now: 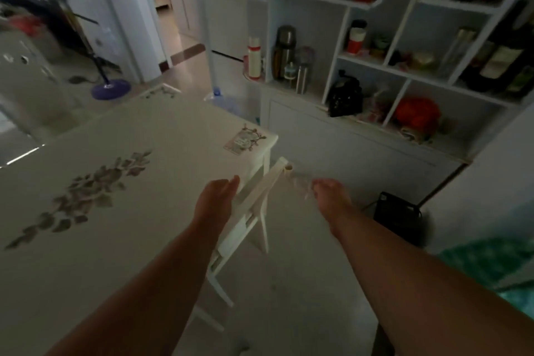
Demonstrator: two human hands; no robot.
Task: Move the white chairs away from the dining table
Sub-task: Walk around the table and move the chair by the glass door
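Note:
A white chair (254, 205) stands tucked against the right side of the white dining table (138, 182), which has grey leaf prints on its top. The chair's back rail slants between my two hands. My left hand (216, 199) reaches forward with its fingers stretched out. Its fingertips rest at the rail next to the table's edge, not closed round it. My right hand (326, 196) hovers over the floor a little to the right of the rail's far end. Its fingers are blurred and hold nothing.
A white shelf unit (404, 72) with bottles, flasks and red items fills the right wall. A black box (397, 212) sits on the floor beyond my right hand. A standing fan with a purple base (111, 89) and a doorway are at the far left. Pale floor lies right of the chair.

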